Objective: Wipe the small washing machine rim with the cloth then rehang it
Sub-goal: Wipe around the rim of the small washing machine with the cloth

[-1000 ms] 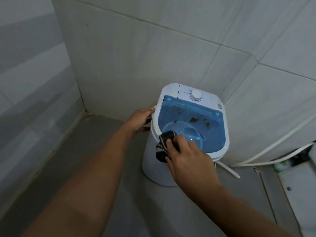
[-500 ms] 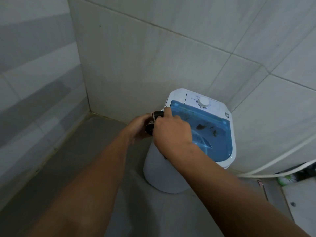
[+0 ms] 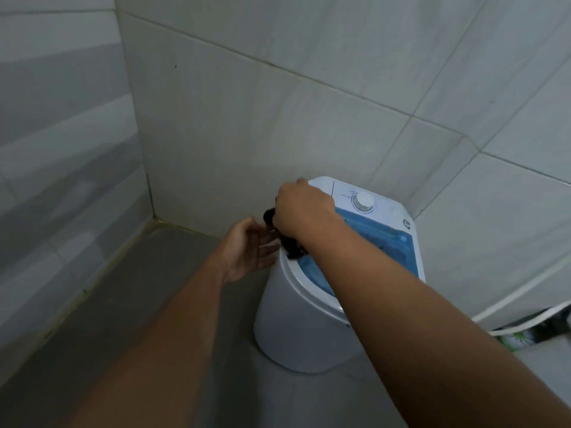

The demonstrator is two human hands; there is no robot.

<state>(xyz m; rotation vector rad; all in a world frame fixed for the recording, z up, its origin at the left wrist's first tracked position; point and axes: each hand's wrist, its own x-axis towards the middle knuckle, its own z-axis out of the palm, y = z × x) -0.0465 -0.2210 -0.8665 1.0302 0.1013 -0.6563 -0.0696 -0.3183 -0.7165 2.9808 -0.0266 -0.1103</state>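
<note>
From the head camera, the right hand (image 3: 301, 210) presses down on the far-left corner of the small washing machine (image 3: 304, 322), with the dark cloth (image 3: 290, 247) bunched under its palm; its fingers are curled down over the cloth, holding it against the white rim (image 3: 285, 267). The cloth shows only in part, a dark lump at about 9 o'clock of that hand and a tail trailing toward 6 o'clock along the rim's left edge, so its long axis seems to follow the rim. The left hand (image 3: 250, 248) sits just beside the machine at its 9 o'clock side, fingers loosely spread and narrow, touching or nearly touching the cloth's tail; I cannot tell whether it grips anything. The right hand is clearly the nearer to the work, and I judge that the remaining rim runs from its knuckles toward 3 o'clock, past the white dial (image 3: 364, 200) on the control panel, so the next sweep would go that way. The blue see-through lid (image 3: 380, 242) lies shut inside the rim. The machine stands on a grey tiled floor (image 3: 154, 304) in a corner of pale tiled walls (image 3: 278, 103), and a white hose (image 3: 525, 288) trails along the wall at 3 o'clock. No hook for rehanging shows.
</note>
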